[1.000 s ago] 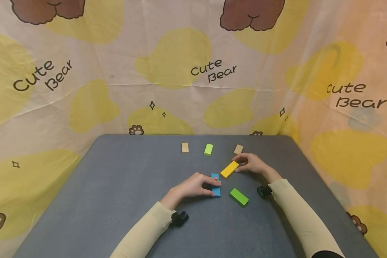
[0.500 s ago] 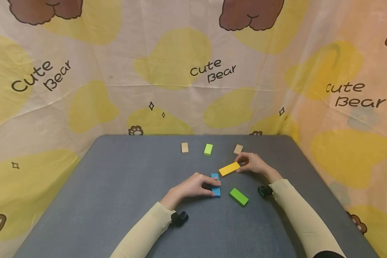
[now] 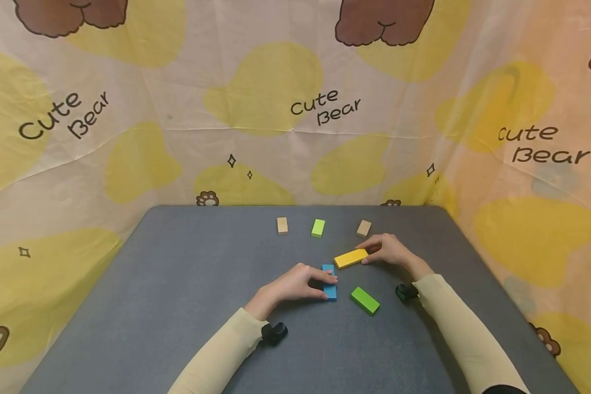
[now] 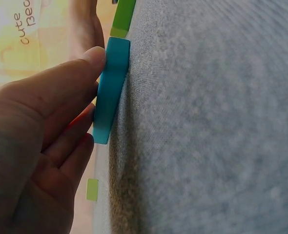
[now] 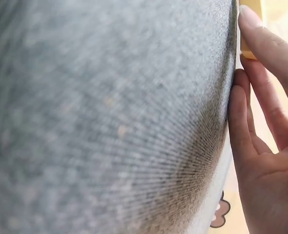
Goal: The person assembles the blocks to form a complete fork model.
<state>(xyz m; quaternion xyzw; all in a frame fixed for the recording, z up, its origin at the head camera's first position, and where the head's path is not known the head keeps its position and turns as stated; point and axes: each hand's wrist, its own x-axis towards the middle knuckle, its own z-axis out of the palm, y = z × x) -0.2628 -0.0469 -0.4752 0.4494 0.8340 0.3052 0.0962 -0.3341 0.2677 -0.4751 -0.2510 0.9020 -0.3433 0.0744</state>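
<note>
Near the middle of the grey table, my left hand (image 3: 295, 283) holds a blue block (image 3: 330, 291) that lies lengthwise away from me. Thumb and fingertips are on the block (image 4: 115, 68) in the left wrist view. Up and to the right, my right hand (image 3: 389, 249) pinches the right end of a yellow block (image 3: 348, 259) between thumb and fingers. The yellow block's left end sits just beyond the blue block's far end. Only a corner of the yellow block (image 5: 250, 46) shows in the right wrist view.
A green block (image 3: 365, 301) lies slanted to the right of the blue one. Farther back stand a small tan block (image 3: 283, 226), a light green block (image 3: 318, 228) and another tan block (image 3: 364, 228). A printed cloth (image 3: 256, 98) hangs behind the table (image 3: 202, 257).
The yellow block has turned from a steep slant to a nearly sideways lie. My right hand has shifted slightly right with its end. The left hand and blue block have stayed put.
</note>
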